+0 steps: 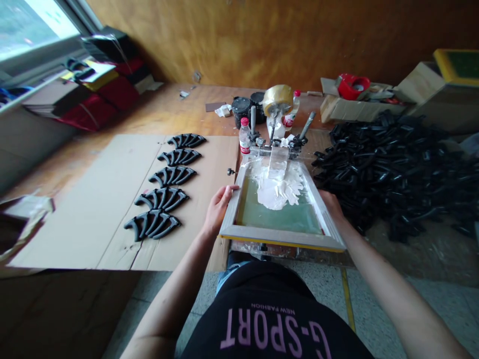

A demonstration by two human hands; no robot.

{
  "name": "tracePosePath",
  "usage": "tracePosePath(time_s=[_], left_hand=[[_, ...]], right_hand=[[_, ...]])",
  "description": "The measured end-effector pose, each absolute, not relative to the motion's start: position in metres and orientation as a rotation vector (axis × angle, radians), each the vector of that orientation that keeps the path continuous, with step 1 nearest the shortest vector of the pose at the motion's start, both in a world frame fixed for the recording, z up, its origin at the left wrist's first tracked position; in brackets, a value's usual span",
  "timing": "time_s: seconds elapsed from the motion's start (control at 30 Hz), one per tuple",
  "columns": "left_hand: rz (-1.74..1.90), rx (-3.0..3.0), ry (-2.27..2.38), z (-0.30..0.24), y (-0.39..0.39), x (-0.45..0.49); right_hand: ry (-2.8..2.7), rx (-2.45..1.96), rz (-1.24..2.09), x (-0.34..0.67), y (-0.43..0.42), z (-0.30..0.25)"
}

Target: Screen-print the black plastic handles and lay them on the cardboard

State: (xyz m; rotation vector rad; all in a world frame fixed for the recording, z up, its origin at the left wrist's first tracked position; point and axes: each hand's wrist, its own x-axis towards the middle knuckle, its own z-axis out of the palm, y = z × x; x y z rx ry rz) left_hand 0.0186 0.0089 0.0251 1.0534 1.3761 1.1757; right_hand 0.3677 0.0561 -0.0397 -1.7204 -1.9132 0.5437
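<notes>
My left hand [218, 209] grips the left side of the wooden screen-printing frame [282, 238], whose long axis runs straight ahead toward the hinge clamps [275, 143], while my right hand [331, 203] sits on its right side, the grip hidden.

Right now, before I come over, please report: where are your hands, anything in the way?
Left hand and right hand on wooden screen frame. White ink pooled on the mesh. Black parts in a row left, black heap close right.
</notes>
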Motion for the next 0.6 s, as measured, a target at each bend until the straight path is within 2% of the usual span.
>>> tracePosePath(time_s=[0.1, 0.2, 0.43, 0.6], left_hand=[[1.07, 0.989, 1.411, -0.002, -0.001, 0.019], [1.034, 0.959, 1.488, -0.032, -0.001, 0.022], [1.011, 0.987, 1.599, -0.066, 0.006, 0.023], [1.0, 1.004, 1.623, -0.072, 0.005, 0.02]], right_hand=[[-1.882, -1.717, 0.239, 0.353, 0.085, -0.017], [-2.079, -1.575, 0.006, 0.308, 0.105, 0.003], [-2.522, -1.58, 0.219, 0.256, 0.101, -0.009], [-2.852, -1.08, 0.168, 0.272, 0.049, -0.013]])
